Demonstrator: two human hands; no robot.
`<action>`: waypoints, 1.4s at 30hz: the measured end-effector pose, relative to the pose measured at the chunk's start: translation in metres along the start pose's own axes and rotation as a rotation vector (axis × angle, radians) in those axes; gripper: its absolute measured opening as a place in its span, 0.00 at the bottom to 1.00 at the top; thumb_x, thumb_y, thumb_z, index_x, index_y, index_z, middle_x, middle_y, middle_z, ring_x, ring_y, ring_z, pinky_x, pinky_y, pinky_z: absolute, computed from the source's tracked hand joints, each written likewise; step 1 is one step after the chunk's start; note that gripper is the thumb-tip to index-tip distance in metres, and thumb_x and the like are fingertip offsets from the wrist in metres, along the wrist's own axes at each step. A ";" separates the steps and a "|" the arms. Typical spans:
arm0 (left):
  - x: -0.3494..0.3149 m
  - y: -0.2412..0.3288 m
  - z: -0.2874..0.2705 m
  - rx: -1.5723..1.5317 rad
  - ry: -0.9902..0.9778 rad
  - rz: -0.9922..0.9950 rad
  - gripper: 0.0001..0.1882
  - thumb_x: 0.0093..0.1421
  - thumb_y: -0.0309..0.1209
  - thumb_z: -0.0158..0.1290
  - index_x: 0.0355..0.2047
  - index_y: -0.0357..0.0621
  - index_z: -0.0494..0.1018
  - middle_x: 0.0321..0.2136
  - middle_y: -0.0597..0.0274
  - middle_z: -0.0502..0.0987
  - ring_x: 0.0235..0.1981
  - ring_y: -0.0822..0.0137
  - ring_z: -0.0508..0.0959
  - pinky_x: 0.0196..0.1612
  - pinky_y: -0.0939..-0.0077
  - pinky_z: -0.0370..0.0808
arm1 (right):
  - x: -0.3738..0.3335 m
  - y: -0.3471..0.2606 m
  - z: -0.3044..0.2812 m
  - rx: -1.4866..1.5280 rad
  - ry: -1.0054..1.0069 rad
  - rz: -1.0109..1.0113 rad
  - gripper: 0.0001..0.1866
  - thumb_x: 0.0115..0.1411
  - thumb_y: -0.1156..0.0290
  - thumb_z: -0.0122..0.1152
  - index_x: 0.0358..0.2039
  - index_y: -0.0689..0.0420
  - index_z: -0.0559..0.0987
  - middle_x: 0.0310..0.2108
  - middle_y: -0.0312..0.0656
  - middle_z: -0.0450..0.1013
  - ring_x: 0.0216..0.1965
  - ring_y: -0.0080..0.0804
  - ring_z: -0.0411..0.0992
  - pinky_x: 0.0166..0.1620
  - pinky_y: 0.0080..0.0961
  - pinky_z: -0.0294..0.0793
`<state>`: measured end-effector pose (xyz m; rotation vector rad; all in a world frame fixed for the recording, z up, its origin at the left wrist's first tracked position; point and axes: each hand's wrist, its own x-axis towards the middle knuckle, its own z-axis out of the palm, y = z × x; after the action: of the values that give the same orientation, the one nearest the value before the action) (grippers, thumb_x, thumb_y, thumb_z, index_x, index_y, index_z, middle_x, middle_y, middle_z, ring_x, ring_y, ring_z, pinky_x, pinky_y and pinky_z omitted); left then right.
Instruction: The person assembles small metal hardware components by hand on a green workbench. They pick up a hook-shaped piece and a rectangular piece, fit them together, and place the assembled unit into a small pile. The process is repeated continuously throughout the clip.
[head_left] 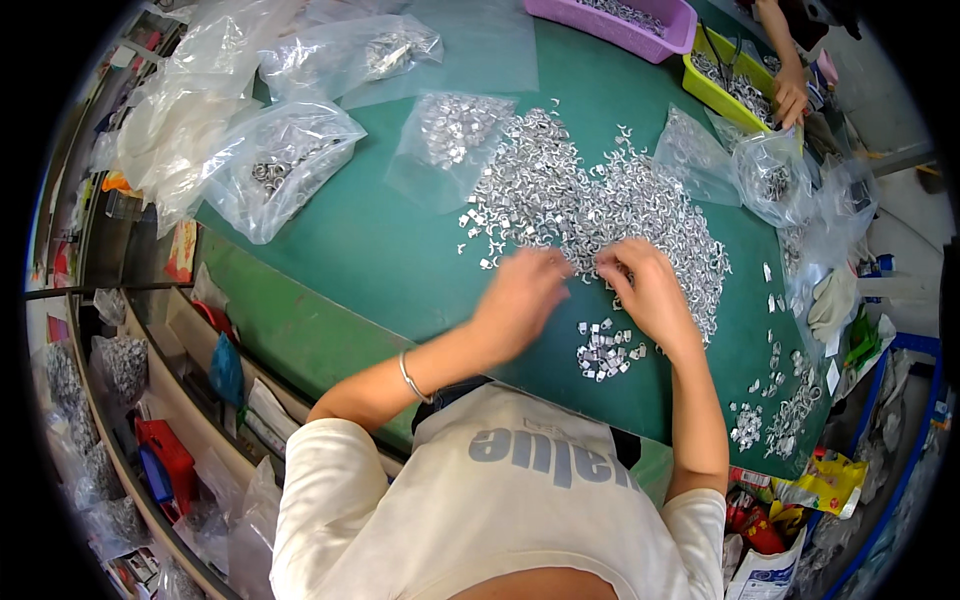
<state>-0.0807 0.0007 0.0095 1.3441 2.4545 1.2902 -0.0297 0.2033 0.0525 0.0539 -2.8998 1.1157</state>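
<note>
A big heap of small shiny metal clips (590,195) is spread over the green table (350,250). My left hand (520,295) rests palm down at the heap's near edge, blurred, with fingers spread over the clips. My right hand (645,285) lies on the heap just to the right, fingers curled into the clips. Whether either hand holds a clip is hidden. A small sorted pile of clips (603,352) sits close to me, between my forearms. A thin bracelet (410,378) circles my left wrist.
Clear plastic bags of clips (285,165) (455,130) lie at the left and back. A purple tray (625,22) and a yellow-green tray (725,85) stand at the far edge, where another person's hand (790,95) reaches. More bags (770,175) and small clip piles (790,410) sit right.
</note>
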 end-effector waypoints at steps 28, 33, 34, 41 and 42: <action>0.040 -0.041 -0.012 0.204 0.126 -0.086 0.12 0.55 0.23 0.57 0.41 0.43 0.75 0.39 0.60 0.72 0.43 0.57 0.71 0.45 0.65 0.65 | 0.022 0.016 0.031 -0.289 0.358 -0.075 0.09 0.51 0.77 0.64 0.35 0.57 0.79 0.34 0.39 0.72 0.39 0.39 0.68 0.43 0.35 0.63; 0.045 -0.053 -0.010 0.334 -0.069 -0.072 0.08 0.55 0.23 0.56 0.37 0.43 0.76 0.37 0.62 0.72 0.43 0.58 0.71 0.43 0.64 0.63 | 0.016 0.027 0.019 -0.281 0.363 0.012 0.09 0.52 0.78 0.63 0.35 0.56 0.79 0.34 0.39 0.74 0.40 0.40 0.69 0.44 0.35 0.63; 0.046 -0.053 -0.012 0.313 -0.076 -0.068 0.08 0.56 0.23 0.56 0.36 0.43 0.76 0.37 0.63 0.72 0.43 0.58 0.71 0.43 0.64 0.63 | 0.012 0.031 0.016 -0.265 0.349 0.037 0.09 0.52 0.78 0.62 0.35 0.56 0.79 0.34 0.39 0.74 0.40 0.40 0.69 0.44 0.35 0.63; 0.040 -0.028 -0.009 -0.203 0.067 -0.149 0.05 0.56 0.20 0.54 0.34 0.37 0.76 0.31 0.55 0.77 0.33 0.58 0.78 0.35 0.69 0.72 | 0.009 0.021 0.028 -0.272 0.269 -0.135 0.08 0.51 0.76 0.64 0.34 0.56 0.79 0.36 0.38 0.73 0.41 0.40 0.68 0.44 0.34 0.63; 0.036 -0.021 -0.007 -0.223 0.051 -0.152 0.05 0.56 0.20 0.54 0.35 0.37 0.76 0.31 0.55 0.77 0.32 0.58 0.78 0.34 0.70 0.73 | 0.010 0.021 0.030 -0.318 0.256 -0.142 0.08 0.51 0.76 0.64 0.33 0.56 0.79 0.36 0.39 0.73 0.41 0.39 0.68 0.44 0.34 0.63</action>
<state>-0.1201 0.0162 0.0107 1.0642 2.3078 1.5217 -0.0414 0.1988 0.0167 0.0980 -2.7512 0.5831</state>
